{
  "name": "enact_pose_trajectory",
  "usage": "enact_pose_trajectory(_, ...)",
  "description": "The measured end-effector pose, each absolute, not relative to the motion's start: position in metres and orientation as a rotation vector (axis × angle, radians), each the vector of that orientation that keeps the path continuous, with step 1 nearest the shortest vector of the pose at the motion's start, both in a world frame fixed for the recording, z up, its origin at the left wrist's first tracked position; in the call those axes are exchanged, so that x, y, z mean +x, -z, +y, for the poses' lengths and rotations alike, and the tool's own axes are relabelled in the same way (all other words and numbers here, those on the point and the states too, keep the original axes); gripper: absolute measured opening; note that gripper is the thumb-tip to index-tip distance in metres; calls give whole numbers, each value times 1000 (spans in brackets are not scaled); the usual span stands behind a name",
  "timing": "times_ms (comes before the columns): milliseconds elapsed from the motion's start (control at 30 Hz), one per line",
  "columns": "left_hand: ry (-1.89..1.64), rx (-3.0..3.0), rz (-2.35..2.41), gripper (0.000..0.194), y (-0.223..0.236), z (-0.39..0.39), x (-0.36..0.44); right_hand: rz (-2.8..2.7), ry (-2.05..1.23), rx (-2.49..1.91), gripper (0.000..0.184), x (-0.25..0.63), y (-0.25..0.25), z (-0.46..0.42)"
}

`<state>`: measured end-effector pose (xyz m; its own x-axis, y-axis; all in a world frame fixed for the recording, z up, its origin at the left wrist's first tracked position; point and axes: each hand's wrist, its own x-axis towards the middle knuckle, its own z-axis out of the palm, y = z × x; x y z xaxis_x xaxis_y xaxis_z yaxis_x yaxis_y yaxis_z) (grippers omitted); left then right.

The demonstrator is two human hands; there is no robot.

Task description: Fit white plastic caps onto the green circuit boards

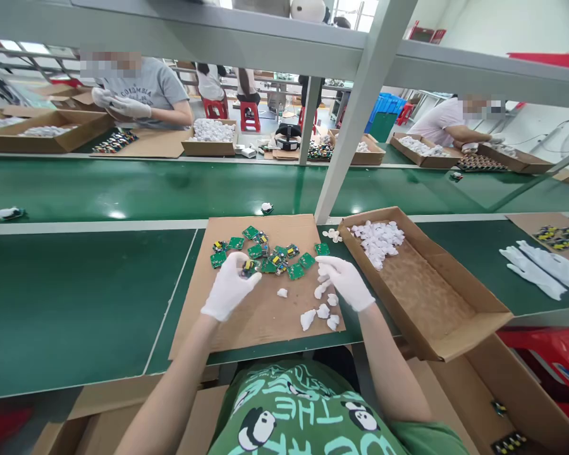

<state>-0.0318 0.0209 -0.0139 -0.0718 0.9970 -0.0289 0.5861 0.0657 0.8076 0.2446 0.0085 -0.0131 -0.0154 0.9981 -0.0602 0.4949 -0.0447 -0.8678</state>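
Gloved in white, my left hand [228,286] pinches a small circuit board [249,268] with yellow and dark components on it, just above the cardboard sheet [260,322]. My right hand [345,281], also in a white glove, hovers at the sheet's right side. Its fingers are stretched out and nothing shows between them. Close by it lie several crumpled white pieces [323,311], and one white piece [282,292] sits alone near the middle. Several green circuit boards [296,272] are scattered in a loose pile beyond my hands.
An open cardboard box [436,291] with small white parts [378,240] stands at my right. Farther right lie white gloves [540,268]. Beyond a metal post [348,126] runs a green conveyor belt [171,189] carrying a few units. Co-workers sit across it. A red stool [557,360] stands lower right.
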Motion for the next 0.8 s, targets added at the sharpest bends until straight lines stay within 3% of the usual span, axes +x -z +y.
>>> enact_pose_trajectory(200,-1037,1039,1054,65,0,-23,-11,-1301,-1414,-1296,45,237,-19,-28)
enact_pose_trajectory(300,-1065,778,808,51,-9,-35,-1,-1086,-1567,-1248,37,231,-25,-42)
enact_pose_trajectory(467,-1004,844,703,36,-24,-49,17,-1008,-1477,-1111,27,225,-25,-57)
enact_pose_trajectory(667,-820,974,855,48,-36,-59,36,-985,-1366,-979,21,228,-20,-68)
enact_pose_trajectory(800,-799,906,725,42,-33,-60,40,-914,-1216,-1044,17,234,-21,-72)
